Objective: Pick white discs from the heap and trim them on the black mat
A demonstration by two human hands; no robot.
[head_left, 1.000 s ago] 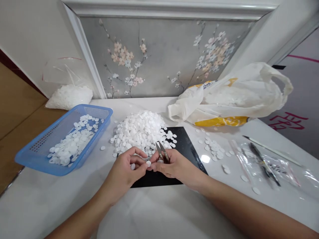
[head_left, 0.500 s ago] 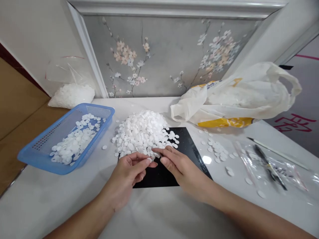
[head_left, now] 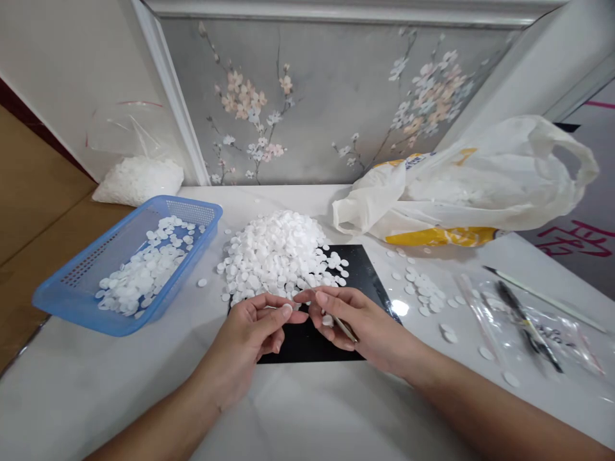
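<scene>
A heap of small white discs (head_left: 276,253) spreads over the back of a black board (head_left: 293,342). In front of the heap, my left hand (head_left: 257,330) is closed, thumb against the fingers; whatever it pinches is too small to make out. My right hand (head_left: 365,320) faces it with fingertips almost meeting the left ones. A thin metal tool (head_left: 344,329), which looks like tweezers, lies gripped across its fingers, its far tip hard to see. One white disc (head_left: 327,320) also shows against the right fingers.
At left stands a blue plastic basket (head_left: 55,301) holding more discs, with a filled clear bag (head_left: 139,179) behind it. A white and yellow carrier bag (head_left: 461,192) lies back right. Loose discs (head_left: 423,291), a black pen (head_left: 528,326) and a pale pointed stick (head_left: 548,298) lie at right.
My right hand has turned over, so the metal tool and a disc now show in its fingers. My left hand stays nearly in place. The view has shifted slightly.
</scene>
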